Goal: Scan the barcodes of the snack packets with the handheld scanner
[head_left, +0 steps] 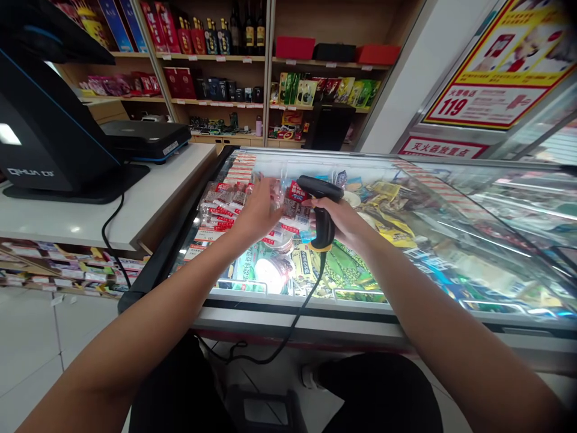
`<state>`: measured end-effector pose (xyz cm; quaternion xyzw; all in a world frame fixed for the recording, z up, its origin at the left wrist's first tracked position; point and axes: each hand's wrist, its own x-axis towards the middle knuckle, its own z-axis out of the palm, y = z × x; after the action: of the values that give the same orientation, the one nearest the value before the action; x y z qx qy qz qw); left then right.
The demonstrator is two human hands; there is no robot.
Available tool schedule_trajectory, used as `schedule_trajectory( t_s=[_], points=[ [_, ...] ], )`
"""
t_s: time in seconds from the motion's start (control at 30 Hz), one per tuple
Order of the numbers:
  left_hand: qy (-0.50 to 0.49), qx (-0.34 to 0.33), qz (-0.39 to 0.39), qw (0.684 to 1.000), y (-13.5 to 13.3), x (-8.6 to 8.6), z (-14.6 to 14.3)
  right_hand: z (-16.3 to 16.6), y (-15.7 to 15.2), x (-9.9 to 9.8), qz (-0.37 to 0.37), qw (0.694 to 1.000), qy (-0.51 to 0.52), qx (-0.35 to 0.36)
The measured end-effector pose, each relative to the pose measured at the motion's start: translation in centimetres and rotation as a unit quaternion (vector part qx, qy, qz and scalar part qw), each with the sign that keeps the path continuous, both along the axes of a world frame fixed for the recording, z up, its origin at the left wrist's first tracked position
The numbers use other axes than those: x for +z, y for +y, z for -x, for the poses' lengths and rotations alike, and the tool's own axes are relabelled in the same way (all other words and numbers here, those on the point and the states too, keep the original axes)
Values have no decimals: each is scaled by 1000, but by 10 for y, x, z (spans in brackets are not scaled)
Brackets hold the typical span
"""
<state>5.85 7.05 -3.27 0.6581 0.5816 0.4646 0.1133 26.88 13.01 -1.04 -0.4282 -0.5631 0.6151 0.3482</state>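
My right hand (342, 219) is closed round the handle of a black barcode scanner (321, 207) with an orange band, held over the glass lid of a chest freezer (451, 240). The scanner's head points left at a clear snack packet with a red label (295, 201). My left hand (259, 210) grips that packet, just above a pile of similar red-labelled packets (223, 204) lying on the freezer's left end. The scanner's black cable (288, 331) hangs down to the floor.
A white counter (148, 198) at the left carries a black till terminal (49, 132) and a flat black device (146, 139). Shelves of boxes, bottles and snacks (252, 66) line the back wall. A yellow and red poster (505, 66) hangs at the right.
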Motion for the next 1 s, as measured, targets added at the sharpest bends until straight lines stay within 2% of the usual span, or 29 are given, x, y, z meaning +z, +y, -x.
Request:
schedule_trajectory(
  t_s=[0.1,0.17,0.27,0.37,0.63,0.77,0.9,1.0],
  points=[
    [145,-17,-10,989,-6,3,2,-2,10,-10,-40,995,-89,1],
    [210,-54,9,976,-8,4,1,-5,16,-15,-54,989,-138,22],
    [312,-96,56,943,-10,4,-2,-7,22,-21,-76,979,-181,54],
    [376,-91,72,919,-12,3,-4,-8,25,-25,-96,973,-201,56],
    [400,-112,83,906,-14,5,0,-10,25,-20,-107,961,-254,28],
    [403,-113,78,905,-15,7,-1,-17,26,-14,-129,966,-223,33],
    [335,-119,54,933,-13,8,0,-20,27,-11,-112,974,-193,38],
    [270,-108,12,957,-10,10,4,-16,25,-10,-127,962,-241,22]
  ],
)
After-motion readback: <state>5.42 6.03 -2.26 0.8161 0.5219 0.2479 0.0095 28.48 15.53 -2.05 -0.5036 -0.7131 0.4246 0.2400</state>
